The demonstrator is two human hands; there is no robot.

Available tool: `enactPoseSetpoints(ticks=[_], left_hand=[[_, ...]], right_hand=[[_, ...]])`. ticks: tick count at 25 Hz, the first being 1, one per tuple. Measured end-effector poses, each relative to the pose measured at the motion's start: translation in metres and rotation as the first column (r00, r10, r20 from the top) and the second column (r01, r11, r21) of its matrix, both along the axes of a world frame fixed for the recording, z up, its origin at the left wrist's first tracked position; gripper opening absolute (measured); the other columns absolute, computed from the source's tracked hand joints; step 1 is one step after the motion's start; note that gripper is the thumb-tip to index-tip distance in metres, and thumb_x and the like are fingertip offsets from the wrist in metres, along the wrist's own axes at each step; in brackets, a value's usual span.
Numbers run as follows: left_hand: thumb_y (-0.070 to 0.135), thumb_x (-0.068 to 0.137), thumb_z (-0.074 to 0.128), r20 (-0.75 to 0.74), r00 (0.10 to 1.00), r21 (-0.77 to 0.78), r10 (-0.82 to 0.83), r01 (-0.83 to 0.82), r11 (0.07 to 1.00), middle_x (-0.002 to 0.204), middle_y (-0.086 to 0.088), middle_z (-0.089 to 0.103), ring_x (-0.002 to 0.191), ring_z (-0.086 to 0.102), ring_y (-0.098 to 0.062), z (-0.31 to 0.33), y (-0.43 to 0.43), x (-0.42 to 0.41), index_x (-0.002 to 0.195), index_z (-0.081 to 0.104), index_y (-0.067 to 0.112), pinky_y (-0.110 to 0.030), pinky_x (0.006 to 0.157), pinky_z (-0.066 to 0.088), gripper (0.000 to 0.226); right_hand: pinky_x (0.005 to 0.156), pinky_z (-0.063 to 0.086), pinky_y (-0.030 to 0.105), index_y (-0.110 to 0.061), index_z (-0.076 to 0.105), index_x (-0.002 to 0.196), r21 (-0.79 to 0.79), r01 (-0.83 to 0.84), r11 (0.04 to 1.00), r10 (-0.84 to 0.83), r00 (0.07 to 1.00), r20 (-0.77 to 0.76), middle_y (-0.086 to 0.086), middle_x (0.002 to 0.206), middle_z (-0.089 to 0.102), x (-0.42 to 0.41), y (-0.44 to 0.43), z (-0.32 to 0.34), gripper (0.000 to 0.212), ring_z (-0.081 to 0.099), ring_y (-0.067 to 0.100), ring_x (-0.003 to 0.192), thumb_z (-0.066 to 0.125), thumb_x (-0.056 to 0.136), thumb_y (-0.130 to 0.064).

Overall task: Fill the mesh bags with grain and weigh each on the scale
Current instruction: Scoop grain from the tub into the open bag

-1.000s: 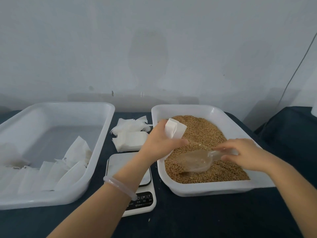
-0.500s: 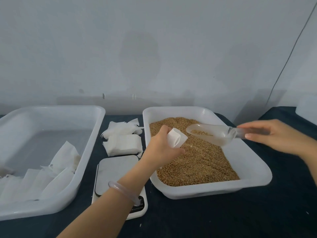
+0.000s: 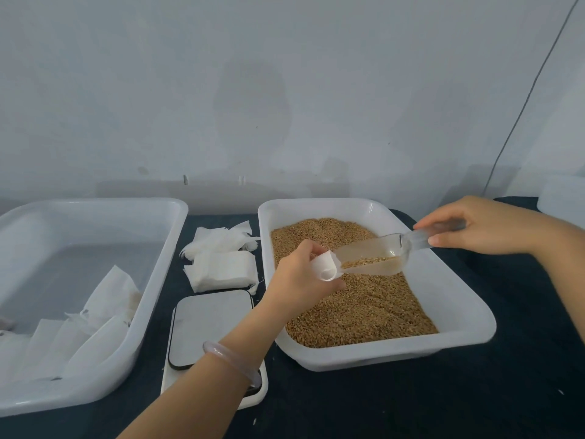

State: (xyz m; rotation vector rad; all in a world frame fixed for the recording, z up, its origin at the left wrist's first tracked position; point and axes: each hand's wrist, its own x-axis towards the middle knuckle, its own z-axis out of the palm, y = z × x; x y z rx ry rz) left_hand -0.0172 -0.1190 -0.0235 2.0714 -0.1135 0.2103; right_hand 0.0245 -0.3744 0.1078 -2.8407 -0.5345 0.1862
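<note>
While held, the white mesh bag (image 3: 326, 268) gapes

Soft dim light, perhaps slight blur

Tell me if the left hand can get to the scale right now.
Probably yes: the scale sits just beneath that forearm, its plate bare, though the left hand grips a mesh bag.

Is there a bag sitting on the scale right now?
No, the scale has nothing on its plate; the left hand holds the mesh bag above the grain tray.
</note>
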Motion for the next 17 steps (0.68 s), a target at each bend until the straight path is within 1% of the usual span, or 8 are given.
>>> enactPoseSetpoints(ticks=[3, 6, 8, 10, 13, 15, 17], left_hand=[[0.039, 0.067, 0.082, -0.003, 1.0, 0.008, -0.014, 0.014, 1.0, 0.096, 0.018, 0.055, 0.079, 0.054, 0.003, -0.001, -0.002, 0.001, 0.105, 0.05, 0.033, -0.004, 0.049, 0.04, 0.05], [0.042, 0.068, 0.081, -0.005, 0.999, 0.024, -0.033, 0.034, 0.999, 0.096, 0.014, 0.059, 0.078, 0.055, 0.0, -0.002, -0.006, 0.002, 0.106, 0.054, 0.031, -0.004, 0.048, 0.039, 0.048], [0.045, 0.068, 0.08, -0.019, 0.999, 0.023, -0.031, 0.031, 0.999, 0.092, 0.016, 0.057, 0.075, 0.055, -0.001, -0.001, -0.008, 0.003, 0.102, 0.053, 0.032, -0.005, 0.046, 0.038, 0.045], [0.051, 0.067, 0.078, -0.041, 0.999, 0.064, -0.021, 0.024, 0.998, 0.089, 0.018, 0.054, 0.074, 0.053, 0.001, -0.001, -0.009, 0.004, 0.1, 0.051, 0.032, -0.007, 0.047, 0.036, 0.046], [0.057, 0.067, 0.074, -0.095, 0.995, 0.115, -0.016, 0.027, 0.993, 0.085, 0.013, 0.054, 0.07, 0.051, -0.001, -0.003, -0.012, 0.008, 0.093, 0.051, 0.028, -0.015, 0.05, 0.035, 0.046], [0.059, 0.067, 0.072, -0.124, 0.991, 0.128, -0.039, 0.055, 0.99, 0.088, 0.013, 0.053, 0.073, 0.052, -0.003, -0.005, -0.014, 0.009, 0.096, 0.049, 0.027, -0.018, 0.052, 0.037, 0.049], [0.058, 0.069, 0.071, -0.141, 0.988, 0.114, -0.057, 0.074, 0.991, 0.091, 0.015, 0.05, 0.075, 0.052, -0.001, -0.007, -0.015, 0.008, 0.101, 0.043, 0.029, -0.017, 0.052, 0.037, 0.052]], right_hand=[[0.098, 0.035, 0.024, -0.039, 0.062, 0.114, -0.036, -0.017, 0.999, 0.016, 1.0, -0.023, -0.019, 0.122, 0.058, 0.001, 0.006, 0.001, 0.028, 0.05, 0.001, 0.114, 0.062, 0.089, -0.027], [0.097, 0.035, 0.023, -0.04, 0.061, 0.114, -0.05, -0.038, 0.998, 0.037, 0.999, -0.023, -0.018, 0.122, 0.057, 0.002, 0.011, 0.0, 0.028, 0.049, 0.001, 0.112, 0.062, 0.089, -0.026], [0.101, 0.036, 0.026, -0.039, 0.061, 0.116, -0.064, -0.04, 0.997, 0.039, 0.999, -0.007, -0.017, 0.123, 0.057, 0.003, 0.012, 0.002, 0.029, 0.049, 0.002, 0.113, 0.062, 0.089, -0.027], [0.104, 0.036, 0.03, -0.038, 0.06, 0.118, -0.09, -0.042, 0.995, 0.043, 0.999, 0.008, -0.016, 0.125, 0.057, 0.003, 0.014, 0.004, 0.031, 0.049, 0.004, 0.116, 0.062, 0.089, -0.027], [0.103, 0.035, 0.031, -0.042, 0.06, 0.116, -0.16, -0.03, 0.987, 0.044, 0.996, 0.083, -0.016, 0.119, 0.061, 0.004, 0.018, 0.008, 0.03, 0.051, 0.006, 0.114, 0.061, 0.088, -0.03], [0.103, 0.029, 0.029, -0.047, 0.058, 0.113, -0.209, -0.021, 0.978, 0.054, 0.987, 0.155, -0.018, 0.114, 0.062, 0.005, 0.02, 0.01, 0.028, 0.049, 0.007, 0.115, 0.061, 0.088, -0.034], [0.104, 0.023, 0.028, -0.051, 0.056, 0.11, -0.235, -0.028, 0.972, 0.077, 0.976, 0.202, -0.021, 0.109, 0.06, 0.006, 0.023, 0.011, 0.027, 0.046, 0.008, 0.117, 0.059, 0.088, -0.036]])
